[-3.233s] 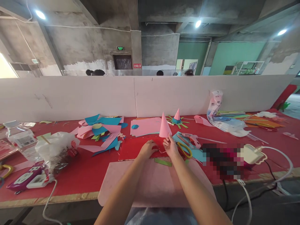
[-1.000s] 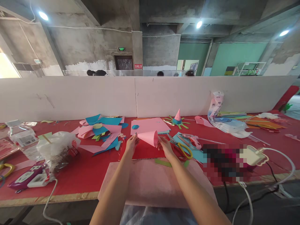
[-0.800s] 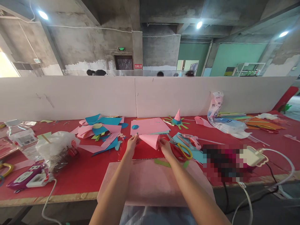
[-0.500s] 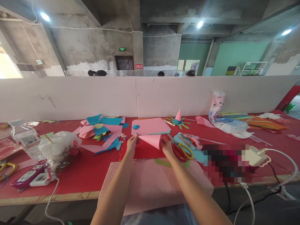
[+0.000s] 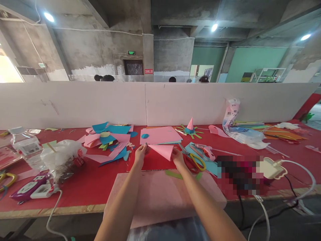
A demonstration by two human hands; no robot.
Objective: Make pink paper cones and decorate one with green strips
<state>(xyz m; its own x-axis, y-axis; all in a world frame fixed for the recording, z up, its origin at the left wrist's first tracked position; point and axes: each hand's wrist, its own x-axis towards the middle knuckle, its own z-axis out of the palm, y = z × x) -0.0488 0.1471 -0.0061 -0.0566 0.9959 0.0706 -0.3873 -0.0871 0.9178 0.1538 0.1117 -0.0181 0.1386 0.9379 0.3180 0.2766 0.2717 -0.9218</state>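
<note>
A pink paper cone (image 5: pixel 162 151) lies on its side above a red sheet (image 5: pixel 152 162), held between both hands. My left hand (image 5: pixel 139 156) pinches the cone's pointed tip. My right hand (image 5: pixel 178 158) grips the cone's wide open end. A large pale pink sheet (image 5: pixel 160 197) lies under my forearms at the table's near edge.
Yellow-handled scissors (image 5: pixel 195 160) and a pink glue gun (image 5: pixel 206 150) lie right of my hands. A pink paper stack (image 5: pixel 160 134), a small finished cone (image 5: pixel 190 126), paper scraps (image 5: pixel 107 140), a plastic bag (image 5: pixel 61 154), a power strip (image 5: pixel 31 190) and a white partition (image 5: pixel 100 103) surround them.
The cone stood upright on the table 3.2 s ago; both hands have since tipped it sideways. Over the last second it sank slightly toward the red sheet.
</note>
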